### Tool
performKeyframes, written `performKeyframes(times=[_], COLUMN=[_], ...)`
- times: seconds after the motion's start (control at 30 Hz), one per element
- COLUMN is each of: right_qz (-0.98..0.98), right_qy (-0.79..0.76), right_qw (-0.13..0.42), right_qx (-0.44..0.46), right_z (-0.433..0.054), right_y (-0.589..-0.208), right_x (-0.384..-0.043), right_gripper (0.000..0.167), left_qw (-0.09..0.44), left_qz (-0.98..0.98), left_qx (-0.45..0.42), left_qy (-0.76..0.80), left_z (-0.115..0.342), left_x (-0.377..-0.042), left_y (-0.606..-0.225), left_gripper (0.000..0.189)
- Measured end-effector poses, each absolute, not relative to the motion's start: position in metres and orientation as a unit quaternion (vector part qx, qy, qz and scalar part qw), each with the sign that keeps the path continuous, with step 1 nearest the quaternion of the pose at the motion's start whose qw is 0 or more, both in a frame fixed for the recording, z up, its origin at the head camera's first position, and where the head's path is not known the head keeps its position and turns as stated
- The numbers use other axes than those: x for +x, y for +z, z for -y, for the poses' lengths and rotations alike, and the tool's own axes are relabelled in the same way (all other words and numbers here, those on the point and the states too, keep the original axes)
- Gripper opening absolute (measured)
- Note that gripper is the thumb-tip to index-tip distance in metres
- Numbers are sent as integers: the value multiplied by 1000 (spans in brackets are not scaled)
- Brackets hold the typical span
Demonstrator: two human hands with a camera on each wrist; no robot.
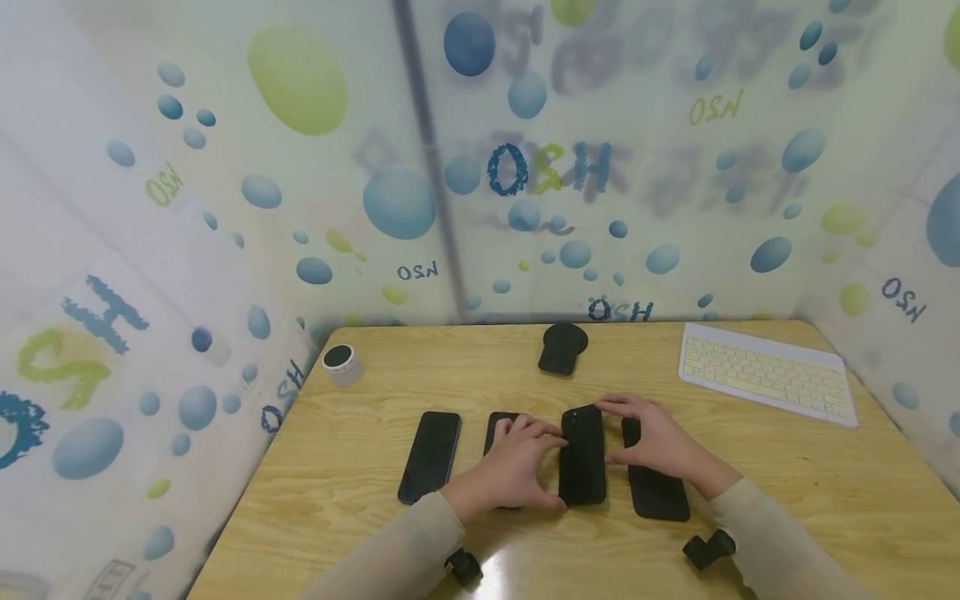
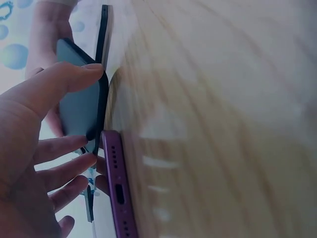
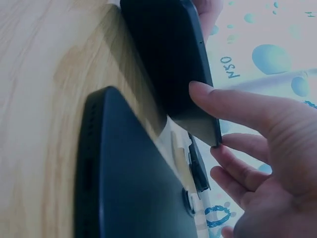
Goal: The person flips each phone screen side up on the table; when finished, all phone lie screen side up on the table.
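A dark smartphone (image 1: 582,467), its camera side up, is held between my two hands and tilted off the table. My left hand (image 1: 510,471) grips its left side, thumb on the near corner (image 2: 101,82) and fingers farther along the edge. With thumb and fingertips, my right hand (image 1: 663,442) pinches its right edge toward the far corner (image 3: 215,139). Partly hidden under my left hand lies another phone (image 1: 492,429), whose purple edge (image 2: 117,183) shows in the left wrist view. Below my right hand is a black phone (image 1: 662,498). A fourth phone (image 1: 430,457) lies dark-screened at the left.
A small white cylinder with a dark top (image 1: 342,365) stands at the table's back left. Behind the phones sits a black, round-topped stand-like object (image 1: 564,346). A white keyboard (image 1: 768,372) lies at the back right. Patterned curtains (image 1: 337,167) enclose the wooden table (image 1: 322,533).
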State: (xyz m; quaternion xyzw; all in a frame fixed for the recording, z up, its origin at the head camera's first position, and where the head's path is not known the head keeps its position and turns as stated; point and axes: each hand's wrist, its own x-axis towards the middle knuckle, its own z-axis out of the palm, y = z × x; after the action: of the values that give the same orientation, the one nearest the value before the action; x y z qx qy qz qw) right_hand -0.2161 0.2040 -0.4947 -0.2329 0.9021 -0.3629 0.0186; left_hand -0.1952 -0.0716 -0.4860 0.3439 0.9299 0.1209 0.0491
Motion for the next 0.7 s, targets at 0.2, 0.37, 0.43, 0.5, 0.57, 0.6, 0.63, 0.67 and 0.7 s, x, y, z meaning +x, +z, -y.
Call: performKeyframes(times=[0.2,0.37,0.43,0.5,0.57,0.6,0.63,0.67,0.7], right_qz=[-897,-892,-890,-888,-887,-887,-887,-887,-887], right_qy=[-373,-380,-384,-386,-388,-386,-386,-387,-386], right_qw=[6,3,3,2,1,-1,-2,-2,-3], right_qx=[-238,-243,-246,-249,-251,-252,-253,-253,-252], right_z=[-201,-196,-194,-192,-190,-189,-188,-187,-187], right_y=[-489,-484,-484,-484,-485,-485,-484,-484,-483], right_x=[-213,-208,-207,-207,-207,-207,-207,-207,-207], right_gripper=[80,82,82,82,82,82,82,82,82], left_qw=[52,50,51,52,52,52,50,50,49], left_qz=[-929,-924,-921,-918,-916,-915,-914,-913,-912], left_qx=[345,343,342,342,342,342,343,344,345], left_qy=[126,161,178,192,203,208,212,215,218], left_z=[69,69,70,70,71,71,72,72,72], left_x=[-193,-193,-193,-192,-192,-192,-192,-193,-193], left_y=[-485,-485,-485,-485,-484,-484,-483,-482,-482], left_gripper=[86,90,91,92,93,93,94,94,94])
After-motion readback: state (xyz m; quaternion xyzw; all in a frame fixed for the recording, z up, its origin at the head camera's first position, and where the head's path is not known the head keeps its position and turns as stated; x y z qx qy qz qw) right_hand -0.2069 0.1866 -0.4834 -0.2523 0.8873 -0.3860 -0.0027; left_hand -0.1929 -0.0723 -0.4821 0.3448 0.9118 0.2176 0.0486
